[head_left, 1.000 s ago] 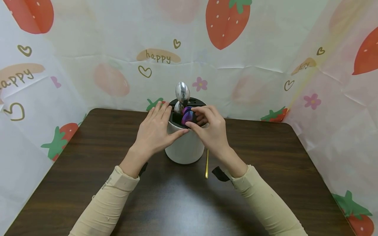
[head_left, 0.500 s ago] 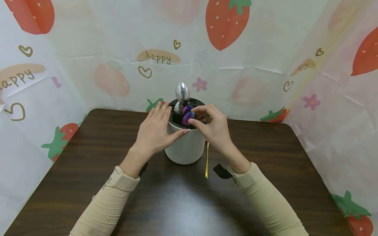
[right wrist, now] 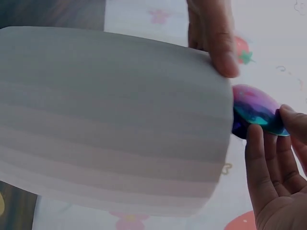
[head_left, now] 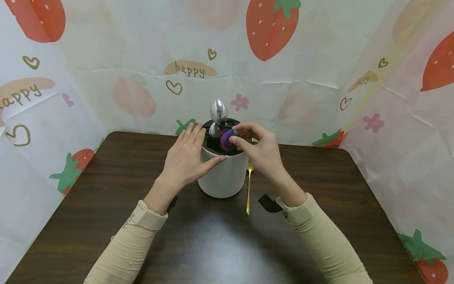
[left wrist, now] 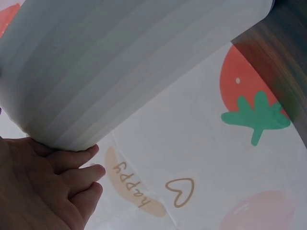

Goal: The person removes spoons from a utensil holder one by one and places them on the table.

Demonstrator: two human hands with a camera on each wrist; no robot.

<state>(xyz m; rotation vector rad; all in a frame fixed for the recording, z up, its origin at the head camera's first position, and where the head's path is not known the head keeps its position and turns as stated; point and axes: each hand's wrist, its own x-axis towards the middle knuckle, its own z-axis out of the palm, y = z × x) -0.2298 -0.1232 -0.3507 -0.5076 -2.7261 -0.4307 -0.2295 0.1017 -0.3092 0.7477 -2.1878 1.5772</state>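
A white ribbed utensil holder (head_left: 221, 179) with a black top stands at the table's centre back. My left hand (head_left: 185, 157) rests against its left rim, fingers straight and thumb along the front edge. At the right side of the top, my right hand (head_left: 261, 152) pinches the bowl of a purple-blue iridescent spoon (head_left: 226, 141) between thumb and fingers. In the right wrist view this spoon's bowl (right wrist: 256, 108) sticks out above the rim; its handle is hidden inside. A darker purple piece (right wrist: 239, 130) shows beside it. Two silver spoons, one taller (head_left: 218, 111), one lower (head_left: 214, 130), stand bowl-up behind.
A gold spoon (head_left: 248, 191) lies on the dark wooden table (head_left: 177, 244), just right of the holder. Behind the table and along both sides hangs a white cloth (head_left: 142, 51) printed with strawberries. A black strap end (head_left: 268, 203) hangs by the right cuff.
My right hand has shifted slightly right, and the purple spoon's bowl has turned and moved a little with it. More of the gold spoon shows now. The left hand has stayed still.
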